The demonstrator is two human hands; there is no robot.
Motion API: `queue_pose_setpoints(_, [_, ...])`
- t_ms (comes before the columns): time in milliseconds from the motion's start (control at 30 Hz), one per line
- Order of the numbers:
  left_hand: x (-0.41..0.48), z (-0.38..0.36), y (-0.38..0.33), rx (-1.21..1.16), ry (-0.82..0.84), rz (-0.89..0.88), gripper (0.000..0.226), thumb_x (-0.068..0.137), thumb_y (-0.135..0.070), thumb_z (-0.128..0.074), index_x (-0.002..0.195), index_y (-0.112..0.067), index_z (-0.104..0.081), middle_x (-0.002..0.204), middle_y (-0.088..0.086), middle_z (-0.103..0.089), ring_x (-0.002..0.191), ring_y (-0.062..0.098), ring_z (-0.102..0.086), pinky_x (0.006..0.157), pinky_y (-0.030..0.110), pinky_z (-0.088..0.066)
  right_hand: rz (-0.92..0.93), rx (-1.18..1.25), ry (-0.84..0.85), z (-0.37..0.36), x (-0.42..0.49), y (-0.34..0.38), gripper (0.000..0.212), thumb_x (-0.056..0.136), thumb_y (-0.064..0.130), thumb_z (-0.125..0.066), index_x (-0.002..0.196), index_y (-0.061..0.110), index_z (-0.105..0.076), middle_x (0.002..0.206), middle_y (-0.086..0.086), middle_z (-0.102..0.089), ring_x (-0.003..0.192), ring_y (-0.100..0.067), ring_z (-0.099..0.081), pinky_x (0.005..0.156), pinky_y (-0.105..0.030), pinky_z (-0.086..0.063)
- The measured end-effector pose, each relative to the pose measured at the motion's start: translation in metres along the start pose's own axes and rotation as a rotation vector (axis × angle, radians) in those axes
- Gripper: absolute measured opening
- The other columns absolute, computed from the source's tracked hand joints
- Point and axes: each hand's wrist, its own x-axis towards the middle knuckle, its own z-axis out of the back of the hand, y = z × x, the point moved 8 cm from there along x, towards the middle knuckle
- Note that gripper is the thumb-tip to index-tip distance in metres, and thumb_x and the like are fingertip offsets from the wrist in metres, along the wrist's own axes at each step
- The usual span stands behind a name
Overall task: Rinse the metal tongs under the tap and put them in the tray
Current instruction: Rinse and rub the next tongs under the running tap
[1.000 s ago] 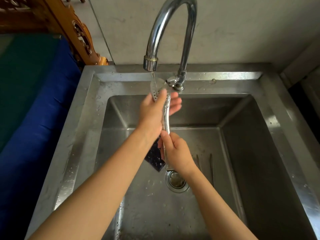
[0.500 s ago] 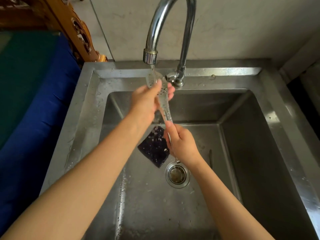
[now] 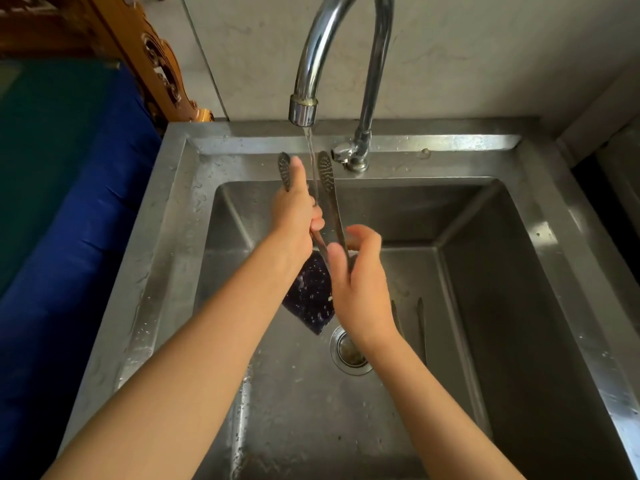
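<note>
Head view: left hand [image 3: 294, 216] fingers grip perforated steel tongs [image 3: 328, 188]; right hand [image 3: 360, 289] pinches them.

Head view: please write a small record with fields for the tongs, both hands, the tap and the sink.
tongs: shiny metal tongs, arms spread, perforated tips either side of the stream
left hand: grips one tong arm
right hand: curled round the lower end
tap: curved chrome tap, water running
sink: steel sink; dark speckled pad beside the round drain
tray: not in view
</note>
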Motion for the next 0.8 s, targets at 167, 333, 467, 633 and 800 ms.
queue_pose_setpoints(167, [-0.001, 0.004, 0.026, -0.023, 0.092, 0.088, 0.058, 0.091, -0.061, -0.027, 0.102, -0.009, -0.052, 0.048, -0.007, -0.042, 0.032, 0.004, -0.034, 0.031, 0.018, -0.028, -0.283, 0.429, 0.049, 0.0, 0.025, -0.012, 0.028, 0.099, 0.031, -0.038, 0.103, 0.006, -0.049, 0.061, 0.001, -0.051, 0.04, -0.006, -0.042, 0.04, -0.02, -0.036])
queue_pose_setpoints(333, [-0.001, 0.031, 0.006, 0.417, -0.123, -0.168, 0.042, 0.099, -0.036, -0.032, 0.133, -0.015, -0.045, 0.126, 0.006, -0.058, 0.111, 0.018, -0.058, 0.091, 0.033, -0.049, -0.132, 0.132, -0.002, 0.003, 0.026, -0.013, 0.017, 0.095, 0.03, -0.049, 0.092, 0.014, -0.051, 0.061, 0.006, -0.052, 0.045, -0.003, -0.045, 0.044, -0.017, -0.039])
queue_pose_setpoints(467, [-0.018, 0.018, -0.034, 0.505, -0.094, -0.569, 0.038, 0.099, -0.028, -0.036, 0.135, -0.02, -0.044, 0.132, 0.0, -0.053, 0.114, 0.006, -0.05, 0.094, 0.025, -0.041, -0.015, -0.079, -0.079, -0.005, 0.011, -0.016, 0.018, 0.094, 0.031, -0.051, 0.093, 0.013, -0.049, 0.057, 0.01, -0.052, 0.053, -0.009, -0.047, 0.055, -0.031, -0.041])
queue_pose_setpoints(633, [-0.015, 0.0, -0.026, 0.324, 0.092, -0.382, 0.021, 0.098, -0.03, -0.041, 0.094, -0.014, -0.055, 0.068, 0.006, -0.068, 0.054, 0.017, -0.066, 0.055, 0.032, -0.057, 0.097, -0.169, -0.12, -0.005, 0.003, -0.009, 0.019, 0.094, 0.029, -0.051, 0.096, 0.011, -0.047, 0.051, 0.015, -0.042, 0.046, -0.007, -0.039, 0.053, -0.028, -0.031])
queue_pose_setpoints(800, [-0.015, 0.007, -0.025, 0.382, -0.083, -0.44, 0.034, 0.098, -0.04, -0.035, 0.081, -0.018, -0.055, 0.074, 0.008, -0.059, 0.068, 0.016, -0.058, 0.065, 0.026, -0.045, 0.121, -0.237, -0.13, 0.001, -0.001, -0.008, 0.021, 0.094, 0.031, -0.051, 0.097, 0.01, -0.047, 0.049, 0.014, -0.039, 0.046, -0.01, -0.037, 0.053, -0.028, -0.03])
